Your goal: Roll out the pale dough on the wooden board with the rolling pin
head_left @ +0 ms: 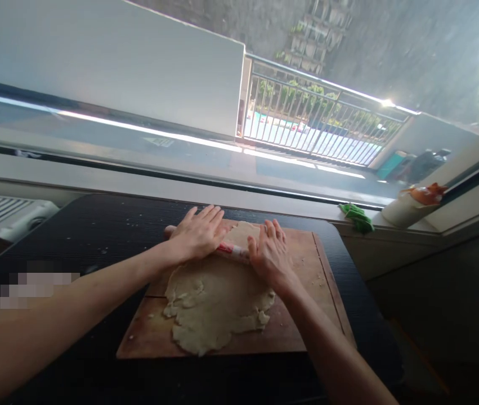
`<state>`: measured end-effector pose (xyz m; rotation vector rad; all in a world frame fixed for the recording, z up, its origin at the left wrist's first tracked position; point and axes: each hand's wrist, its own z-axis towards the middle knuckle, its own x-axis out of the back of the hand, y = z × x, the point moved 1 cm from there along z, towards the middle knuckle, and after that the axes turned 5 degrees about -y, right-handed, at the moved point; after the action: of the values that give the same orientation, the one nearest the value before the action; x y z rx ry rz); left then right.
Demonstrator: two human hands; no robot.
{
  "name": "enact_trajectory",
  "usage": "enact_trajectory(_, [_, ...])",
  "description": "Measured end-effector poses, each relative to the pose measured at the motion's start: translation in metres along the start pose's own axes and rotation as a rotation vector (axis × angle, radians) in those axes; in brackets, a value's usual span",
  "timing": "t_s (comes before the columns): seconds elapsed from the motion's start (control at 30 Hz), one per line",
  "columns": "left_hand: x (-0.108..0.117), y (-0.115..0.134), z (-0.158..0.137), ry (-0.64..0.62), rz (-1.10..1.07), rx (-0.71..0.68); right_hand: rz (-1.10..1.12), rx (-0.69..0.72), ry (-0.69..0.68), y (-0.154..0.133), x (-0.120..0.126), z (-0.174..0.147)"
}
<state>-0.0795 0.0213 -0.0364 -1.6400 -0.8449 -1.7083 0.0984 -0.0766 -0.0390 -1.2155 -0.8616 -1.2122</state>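
Observation:
A rolling pin (234,251) with a red-and-white printed middle lies across the far part of a thin, ragged-edged sheet of dough (220,298). My left hand (202,232) rests flat on the pin's left part, fingers stretched forward. On its right part lies my right hand (271,253), palm down, with extended, slightly bent fingers. Neither hand wraps round the pin. Its left end pokes out past my left hand, while the right end is hidden under my right hand. Beneath the dough is a wooden board (307,298).
The board sits on a dark table (99,225) dotted with small crumbs. Behind it runs a window sill (264,202), holding a green cloth (356,217) and a pale pot (408,208) at the right. A white radiator (11,214) stands at the left.

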Motion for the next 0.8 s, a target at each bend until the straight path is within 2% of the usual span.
enact_trajectory(0.1, [-0.004, -0.006, -0.062, 0.043, -0.018, -0.145, 0.021, 0.162, -0.011, -0.016, -0.002, -0.062])
enact_trajectory(0.17, [-0.004, -0.011, -0.085, 0.024, -0.044, -0.166, 0.041, 0.214, -0.034, -0.023, -0.002, -0.084])
enact_trajectory(0.2, [-0.003, -0.011, -0.083, 0.000, -0.051, -0.158, 0.048, 0.213, -0.046, -0.023, -0.001, -0.082])
enact_trajectory(0.27, [0.001, -0.009, -0.058, -0.072, -0.045, -0.113, 0.051, 0.151, -0.067, -0.020, 0.000, -0.058])
enact_trajectory(0.37, [0.007, -0.003, -0.015, -0.067, -0.018, 0.107, 0.043, -0.028, -0.101, -0.015, 0.005, -0.020])
enact_trajectory(0.43, [0.006, -0.002, -0.022, -0.015, -0.002, 0.105, 0.051, -0.023, -0.114, -0.018, 0.009, -0.028])
enact_trajectory(0.47, [0.005, -0.003, -0.036, 0.011, -0.001, 0.049, 0.059, 0.023, -0.118, -0.021, 0.011, -0.043])
enact_trajectory(0.53, [-0.002, -0.009, -0.076, -0.014, -0.035, -0.067, 0.083, 0.144, -0.130, -0.029, 0.014, -0.079])
enact_trajectory(0.6, [-0.006, -0.016, -0.103, -0.045, -0.052, -0.122, 0.096, 0.219, -0.149, -0.033, 0.015, -0.102])
enact_trajectory(0.67, [-0.005, -0.019, -0.099, -0.027, -0.036, -0.076, 0.074, 0.204, -0.130, -0.031, 0.014, -0.093])
enact_trajectory(0.73, [-0.002, -0.019, -0.074, 0.020, -0.005, 0.035, 0.031, 0.117, -0.095, -0.026, 0.011, -0.064])
enact_trajectory(0.8, [0.000, -0.017, -0.054, 0.001, -0.002, 0.109, 0.009, 0.044, -0.098, -0.022, 0.009, -0.041])
